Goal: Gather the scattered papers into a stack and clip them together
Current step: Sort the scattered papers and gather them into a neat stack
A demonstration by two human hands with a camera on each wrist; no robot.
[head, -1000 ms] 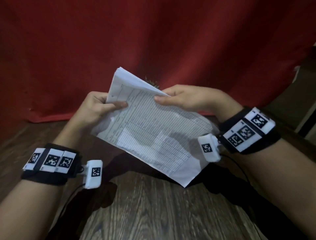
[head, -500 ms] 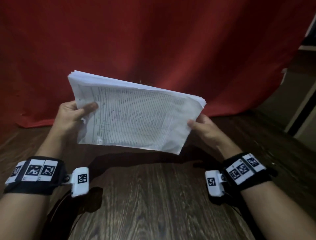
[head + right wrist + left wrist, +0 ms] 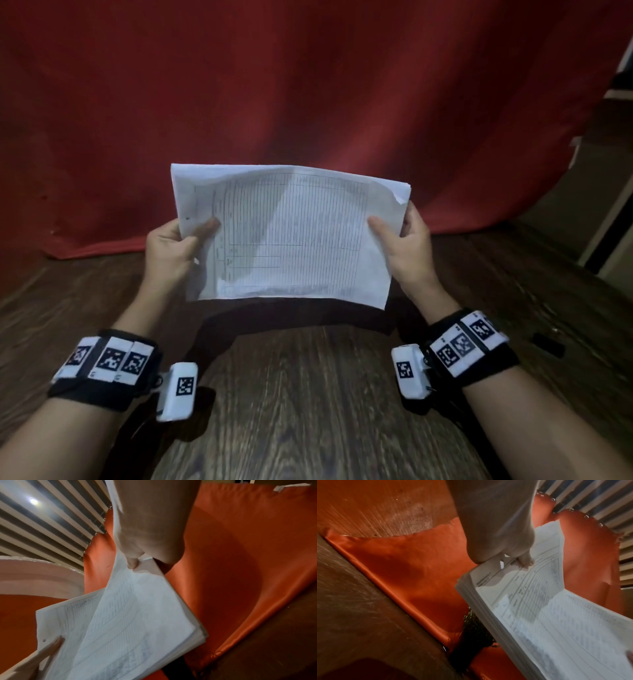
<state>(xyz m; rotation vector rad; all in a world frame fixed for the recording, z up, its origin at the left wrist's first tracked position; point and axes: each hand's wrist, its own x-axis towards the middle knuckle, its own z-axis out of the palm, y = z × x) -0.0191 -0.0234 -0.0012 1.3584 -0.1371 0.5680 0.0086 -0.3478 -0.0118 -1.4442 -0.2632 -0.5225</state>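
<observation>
Paper stack [image 3: 291, 233]: printed lined forms, held up landscape off the wooden table [image 3: 308, 411], lower edge above its own shadow
Curtain [image 3: 308, 85]: red, hangs right behind the papers
Left hand [image 3: 171, 246]: pinches the left edge, thumb on the front sheet
Right hand [image 3: 407, 240]: grips the right edge the same way, thumb in front
Small black object [image 3: 548, 344]: on the table off to the right, can't tell what it is
</observation>
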